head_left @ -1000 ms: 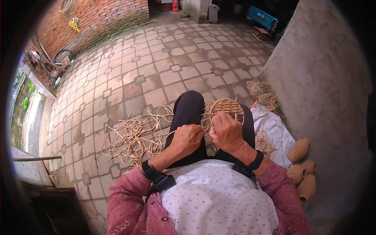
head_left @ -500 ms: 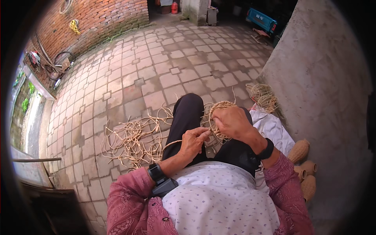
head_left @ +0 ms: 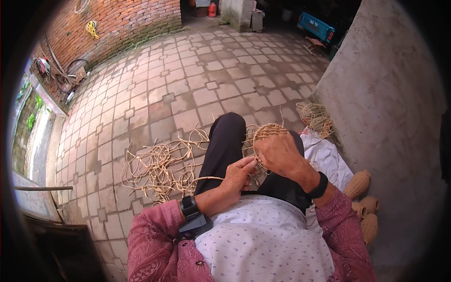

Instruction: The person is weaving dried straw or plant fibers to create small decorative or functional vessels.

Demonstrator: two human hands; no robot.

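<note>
Above my thighs I hold a tan woven cord piece [head_left: 270,130] with a rounded rim, mostly covered by my right hand. My right hand [head_left: 281,152] is closed over its near side, the fingertips out of sight beneath. Close beside it, my left hand [head_left: 238,175] pinches at the piece's lower left edge, thumb and forefinger together. A tan cord [head_left: 209,178] runs from under my left hand toward a loose tangle of cords [head_left: 162,169] on the paving, left of my knee. Loose strands hang about the woven piece.
A bundle of cords [head_left: 315,117] lies on white cloth [head_left: 324,152] right of my knee, beside a grey wall [head_left: 385,94]. Several tan woven vessel-like pieces [head_left: 359,184] rest at my right. A brick wall [head_left: 136,21] and a blue vehicle tailgate [head_left: 314,27] stand far off.
My left hand has shifted slightly right and in, closer to the right hand. My right hand has turned a little over the woven piece, which shows more of its far rim.
</note>
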